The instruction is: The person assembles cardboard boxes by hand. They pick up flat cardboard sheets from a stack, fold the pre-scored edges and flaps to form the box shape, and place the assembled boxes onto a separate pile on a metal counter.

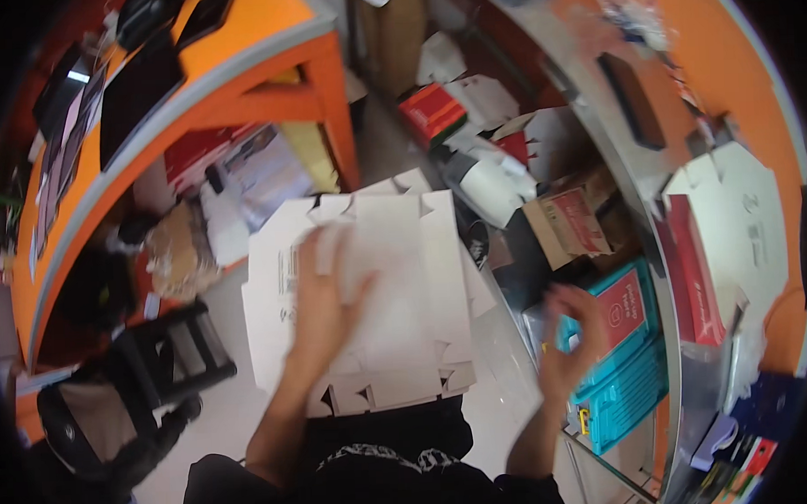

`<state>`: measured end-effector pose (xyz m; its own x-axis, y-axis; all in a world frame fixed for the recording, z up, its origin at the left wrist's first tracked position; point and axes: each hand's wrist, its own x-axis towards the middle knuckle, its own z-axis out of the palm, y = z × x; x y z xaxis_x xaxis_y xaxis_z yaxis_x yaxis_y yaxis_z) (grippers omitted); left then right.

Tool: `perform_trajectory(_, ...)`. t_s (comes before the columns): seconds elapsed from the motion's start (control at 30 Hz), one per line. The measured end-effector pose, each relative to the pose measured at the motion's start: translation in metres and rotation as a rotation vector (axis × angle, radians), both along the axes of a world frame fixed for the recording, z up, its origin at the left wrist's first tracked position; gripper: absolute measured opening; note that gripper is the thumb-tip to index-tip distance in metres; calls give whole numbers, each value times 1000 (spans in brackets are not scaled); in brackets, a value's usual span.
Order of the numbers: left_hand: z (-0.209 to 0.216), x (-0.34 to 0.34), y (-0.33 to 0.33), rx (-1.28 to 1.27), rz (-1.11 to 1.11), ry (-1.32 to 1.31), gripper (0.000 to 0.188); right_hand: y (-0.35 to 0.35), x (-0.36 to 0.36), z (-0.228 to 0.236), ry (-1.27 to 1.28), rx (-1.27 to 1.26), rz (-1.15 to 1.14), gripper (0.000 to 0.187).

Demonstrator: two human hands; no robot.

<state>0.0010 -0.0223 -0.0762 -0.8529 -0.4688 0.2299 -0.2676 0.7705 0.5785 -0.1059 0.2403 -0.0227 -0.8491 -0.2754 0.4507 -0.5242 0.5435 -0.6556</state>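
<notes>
- The white flat carton blank (396, 288) lies spread in the middle of the view, just in front of the person's black shirt (385, 484); what bears its weight is hidden.
- Its long central panel and creases run from the near edge to the far edge, almost straight away from the person. The wide wing with clipped corners and small dark print points left; slotted flaps line the near and far edges.
- Another pale sheet (482, 289) shows beneath it, jutting past the far and right edges.
- A pale floor (219, 436) lies below. On the left stands an orange table (267, 39) with a grey rim; a black backpack (89, 423) and a black-framed stool (189, 357) sit near it.
- On the right, an orange counter (720, 28) bears a white flattened carton (740, 214) and a long red box (693, 273). Beside that counter are a teal plastic crate (627, 409) and, farther off, a brown carton (567, 224) with red print.
- The left hand (331, 277) is over the blank's left half, blurred, its thumb spread well away from the fingers; whether it touches the cardboard I cannot tell.
- The right hand (573, 335) is right of the blank, near the crate, fingers bent and apart from the thumb; contact with the crate cannot be judged.
</notes>
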Motion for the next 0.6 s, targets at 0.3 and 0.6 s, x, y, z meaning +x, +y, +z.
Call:
perform_trajectory(0.3,-35,115,-49,195,444,-252,92,-94,-39,-121,-480,369,311,66)
perform_trajectory(0.6,6,94,-50,617,409,-83,87,-83,-35,-127,-391,301,273,68)
